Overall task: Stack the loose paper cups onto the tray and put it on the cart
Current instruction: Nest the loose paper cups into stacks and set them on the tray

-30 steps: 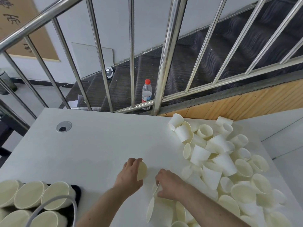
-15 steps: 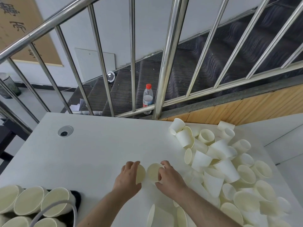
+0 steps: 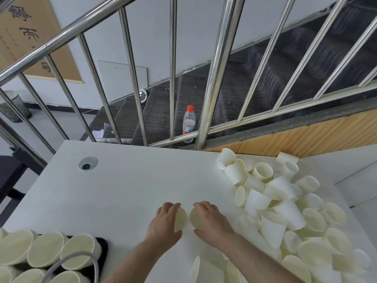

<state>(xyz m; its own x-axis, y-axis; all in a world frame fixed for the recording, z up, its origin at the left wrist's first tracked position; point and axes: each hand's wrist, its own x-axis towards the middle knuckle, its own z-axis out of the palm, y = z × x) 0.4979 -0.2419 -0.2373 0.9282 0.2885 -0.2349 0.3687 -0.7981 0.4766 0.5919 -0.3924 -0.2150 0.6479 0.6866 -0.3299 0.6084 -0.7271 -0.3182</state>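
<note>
At lower centre, a second cup (image 3: 196,219), now gripped by the right hand (image 3: 212,223), has been brought mouth-to-mouth beside the cup (image 3: 180,219) gripped by the left hand (image 3: 165,225), so nesting seems imminent.

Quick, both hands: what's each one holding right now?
Left hand: grips a cup.
Right hand: grips another cup.

A: The cups (image 3: 257,203) at 3 o'clock look like matt paper, on a smooth matt table (image 3: 126,193).

B: At 12 o'clock the railing (image 3: 216,78) is glossy polished metal; the bottle (image 3: 189,124) is clear plastic, beside grained wood panelling (image 3: 306,137).
</note>
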